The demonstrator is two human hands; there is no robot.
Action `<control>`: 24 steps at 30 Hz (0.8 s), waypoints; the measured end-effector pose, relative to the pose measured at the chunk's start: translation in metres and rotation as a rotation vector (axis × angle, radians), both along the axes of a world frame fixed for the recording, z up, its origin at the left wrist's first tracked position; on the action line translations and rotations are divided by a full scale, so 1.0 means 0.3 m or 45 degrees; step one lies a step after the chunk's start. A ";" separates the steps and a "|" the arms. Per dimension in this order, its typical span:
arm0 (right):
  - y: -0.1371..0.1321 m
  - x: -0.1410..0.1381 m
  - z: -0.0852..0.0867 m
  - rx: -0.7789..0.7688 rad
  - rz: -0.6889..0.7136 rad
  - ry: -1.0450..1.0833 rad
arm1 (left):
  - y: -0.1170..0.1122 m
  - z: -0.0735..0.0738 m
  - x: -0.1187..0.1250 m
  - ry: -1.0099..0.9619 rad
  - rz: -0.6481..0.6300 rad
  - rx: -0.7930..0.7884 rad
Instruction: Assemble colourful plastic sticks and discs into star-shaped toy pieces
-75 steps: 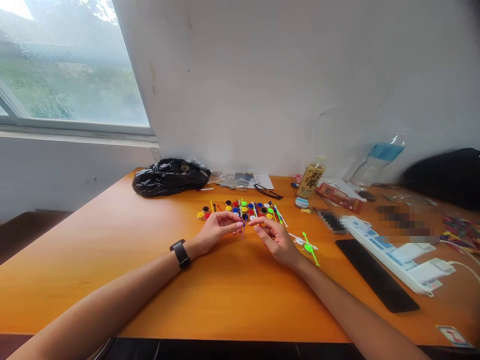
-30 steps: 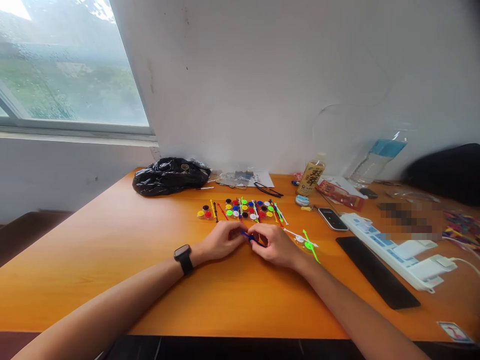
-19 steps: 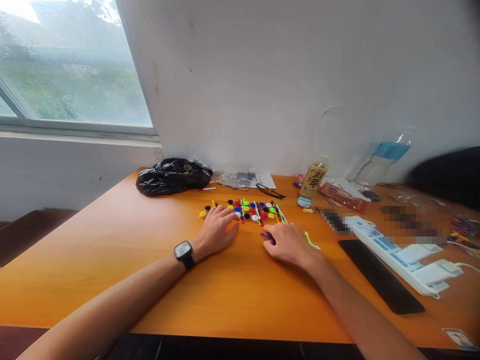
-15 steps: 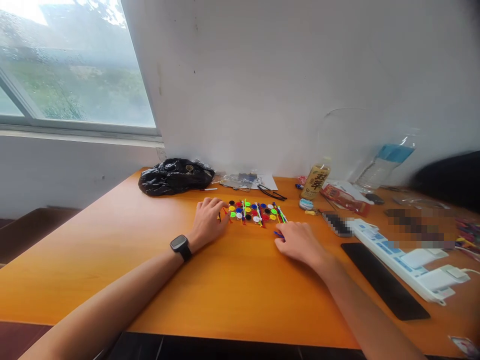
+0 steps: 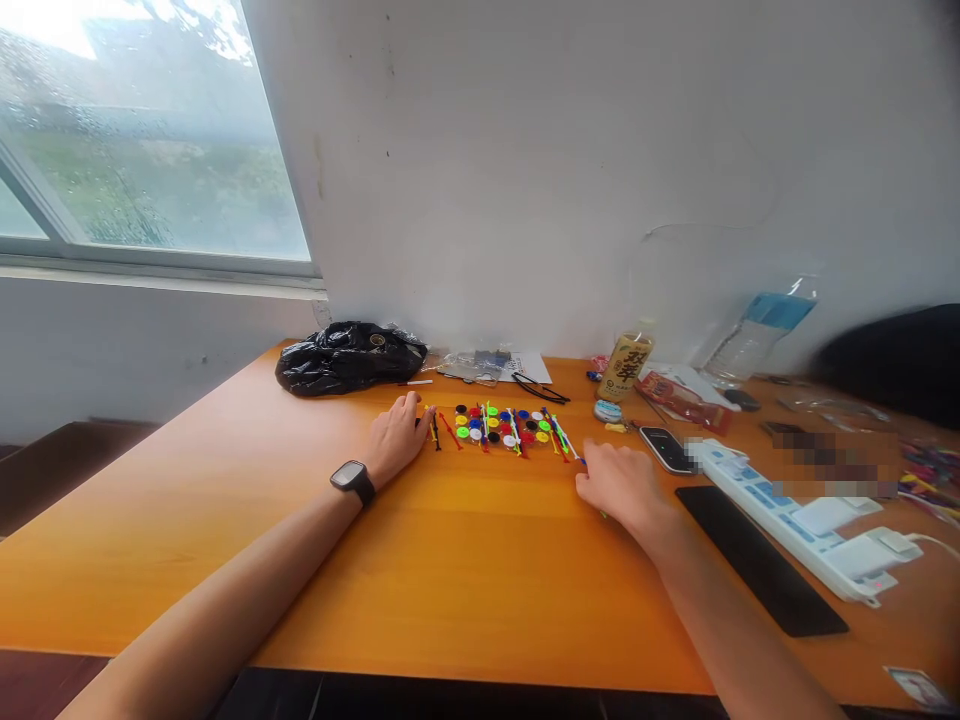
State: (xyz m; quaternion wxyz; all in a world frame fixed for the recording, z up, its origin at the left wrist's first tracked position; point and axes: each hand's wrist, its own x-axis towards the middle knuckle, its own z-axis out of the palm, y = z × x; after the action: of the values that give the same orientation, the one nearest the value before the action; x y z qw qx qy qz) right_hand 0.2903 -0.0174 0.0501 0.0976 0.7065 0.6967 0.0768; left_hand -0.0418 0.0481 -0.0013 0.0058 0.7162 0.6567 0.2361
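Several round coloured discs (image 5: pixel 495 437), like small buttons, lie in groups on the wooden table. Thin coloured plastic sticks (image 5: pixel 515 432) lie between the groups and at both ends. My left hand (image 5: pixel 396 436), with a black watch on its wrist, rests at the left end, fingers stretched out and apart. Its fingertips are beside a yellow-and-black stick (image 5: pixel 435 430) and a red stick (image 5: pixel 450 430). At the right end, my right hand (image 5: pixel 621 482) is closed palm-down. Small blue and green ends show at its edge; the rest of what it holds is hidden.
Behind the discs are a black plastic bag (image 5: pixel 349 355) and black-framed glasses (image 5: pixel 541 388). To the right stand a drink bottle (image 5: pixel 625 365) and a clear water bottle (image 5: pixel 757 335). A phone (image 5: pixel 667 450), a white power strip (image 5: pixel 772 510) and a black slab (image 5: pixel 761 560) lie near my right arm.
My left hand has moved left, uncovering the sticks at the left end. My right hand has shifted right and slightly nearer me, away from the sticks at the right end.
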 end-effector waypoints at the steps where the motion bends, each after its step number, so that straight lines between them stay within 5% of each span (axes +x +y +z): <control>1: 0.000 -0.005 -0.002 0.037 0.005 0.011 | 0.001 0.004 -0.001 -0.014 -0.004 0.003; 10: -0.006 -0.087 -0.027 0.382 0.174 0.201 | 0.020 0.027 -0.032 -0.128 -0.129 0.148; 24: -0.029 -0.133 -0.083 0.263 0.604 0.557 | 0.016 0.029 -0.021 0.051 -0.160 0.015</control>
State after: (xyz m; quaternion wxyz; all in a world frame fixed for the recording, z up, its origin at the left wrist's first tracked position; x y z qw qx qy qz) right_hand 0.2503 -0.0263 0.0251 -0.1468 0.5306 0.8347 0.0143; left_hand -0.0480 0.0530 0.0075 0.0031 0.7607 0.6090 0.2247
